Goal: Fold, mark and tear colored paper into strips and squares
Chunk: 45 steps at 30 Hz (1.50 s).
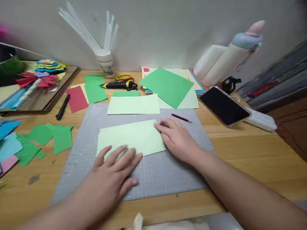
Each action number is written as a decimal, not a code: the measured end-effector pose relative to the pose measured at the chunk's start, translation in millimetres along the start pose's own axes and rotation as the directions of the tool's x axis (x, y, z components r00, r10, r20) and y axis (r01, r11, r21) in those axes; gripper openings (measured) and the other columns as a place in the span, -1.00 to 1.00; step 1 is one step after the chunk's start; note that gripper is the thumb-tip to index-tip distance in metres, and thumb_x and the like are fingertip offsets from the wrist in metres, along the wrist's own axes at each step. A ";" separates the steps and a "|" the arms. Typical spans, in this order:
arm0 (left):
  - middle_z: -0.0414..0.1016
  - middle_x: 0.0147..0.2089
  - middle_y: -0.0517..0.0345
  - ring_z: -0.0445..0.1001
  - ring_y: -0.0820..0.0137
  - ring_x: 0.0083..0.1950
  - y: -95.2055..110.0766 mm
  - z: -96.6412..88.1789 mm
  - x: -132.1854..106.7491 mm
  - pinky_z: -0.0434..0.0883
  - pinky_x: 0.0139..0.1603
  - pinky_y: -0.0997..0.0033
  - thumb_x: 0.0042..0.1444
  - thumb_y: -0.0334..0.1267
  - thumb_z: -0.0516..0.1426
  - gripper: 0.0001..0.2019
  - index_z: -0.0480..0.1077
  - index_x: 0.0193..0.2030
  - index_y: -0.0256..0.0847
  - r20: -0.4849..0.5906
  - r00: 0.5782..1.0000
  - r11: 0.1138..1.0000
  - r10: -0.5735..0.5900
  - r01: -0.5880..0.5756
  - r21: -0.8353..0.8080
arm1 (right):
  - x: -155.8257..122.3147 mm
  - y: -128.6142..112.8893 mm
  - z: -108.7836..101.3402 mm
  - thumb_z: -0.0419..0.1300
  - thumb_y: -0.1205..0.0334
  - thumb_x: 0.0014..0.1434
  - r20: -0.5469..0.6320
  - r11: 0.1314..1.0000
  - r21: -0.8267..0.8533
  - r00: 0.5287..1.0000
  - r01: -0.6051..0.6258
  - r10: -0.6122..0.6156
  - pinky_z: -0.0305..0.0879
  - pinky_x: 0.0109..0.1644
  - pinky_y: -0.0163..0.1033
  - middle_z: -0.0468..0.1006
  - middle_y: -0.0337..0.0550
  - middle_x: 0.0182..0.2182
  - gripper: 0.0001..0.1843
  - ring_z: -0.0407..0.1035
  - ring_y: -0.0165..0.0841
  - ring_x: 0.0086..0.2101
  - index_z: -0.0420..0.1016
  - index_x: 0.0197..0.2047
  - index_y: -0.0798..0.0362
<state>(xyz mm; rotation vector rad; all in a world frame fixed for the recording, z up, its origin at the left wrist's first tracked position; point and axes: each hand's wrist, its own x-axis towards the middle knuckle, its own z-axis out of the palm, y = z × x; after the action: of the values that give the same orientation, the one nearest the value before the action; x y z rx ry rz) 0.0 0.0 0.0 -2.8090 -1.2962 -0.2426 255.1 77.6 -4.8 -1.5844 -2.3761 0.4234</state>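
Observation:
A pale green folded sheet [131, 137] lies on the grey cutting mat [153, 179]. My left hand [112, 175] rests flat with spread fingers on the sheet's near left edge. My right hand [176, 137] lies flat at the sheet's right edge, fingertips touching the paper. A second pale green sheet [133, 104] lies at the mat's far edge. A red pencil [181, 118] sits just beyond my right hand.
Green paper scraps [49, 137] and blue pieces lie at left. A black marker [62, 107], red card [76, 99], scissors and a cutter [121, 84], a green sheet [166, 86], a phone [224, 106] and a cup of paper strips [105, 60] surround the mat.

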 end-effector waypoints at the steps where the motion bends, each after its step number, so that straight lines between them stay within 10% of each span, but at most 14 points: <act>1: 0.46 0.17 0.31 0.27 0.26 0.23 1.0 -0.3 4.7 -0.19 0.35 0.22 0.27 0.06 0.01 -0.57 0.32 0.23 0.08 0.006 1.000 1.000 0.006 -0.006 0.004 | -1.4 1.3 0.1 -0.07 0.34 0.29 0.000 1.000 0.001 1.000 0.003 -0.003 0.18 0.15 0.08 0.36 0.02 0.14 -0.50 0.22 -0.09 0.08 0.40 0.23 0.03; 21: 0.37 0.11 0.04 0.24 0.11 0.20 37.6 6.1 66.6 -0.04 0.33 -0.09 0.24 0.13 -0.04 -0.50 0.28 0.23 -0.01 0.128 0.990 0.988 0.066 -0.047 -0.147 | -3.8 2.1 4.0 -0.06 0.34 0.29 -0.039 0.998 -0.047 0.999 0.032 -0.034 0.20 0.14 0.07 0.38 0.00 0.13 -0.52 0.24 -0.10 0.07 0.40 0.22 0.02; 45: 0.47 -0.19 0.09 0.29 0.24 -0.08 24.2 -11.2 -32.1 0.14 -0.02 0.23 0.28 -0.22 -0.02 -0.62 0.42 0.14 -0.29 -0.098 0.978 0.941 -0.182 0.202 0.271 | -8.3 3.9 17.4 0.05 0.16 0.32 -0.115 0.970 -0.236 0.990 0.051 -0.080 0.29 0.03 0.06 0.44 -0.01 0.09 -0.59 0.30 -0.07 -0.02 0.44 0.19 -0.01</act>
<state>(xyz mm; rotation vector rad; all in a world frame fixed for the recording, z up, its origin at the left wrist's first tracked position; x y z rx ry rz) -3.5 -41.0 6.8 -2.4221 -1.4618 -0.1495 255.1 69.6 -22.9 -1.5696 -2.4459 0.0305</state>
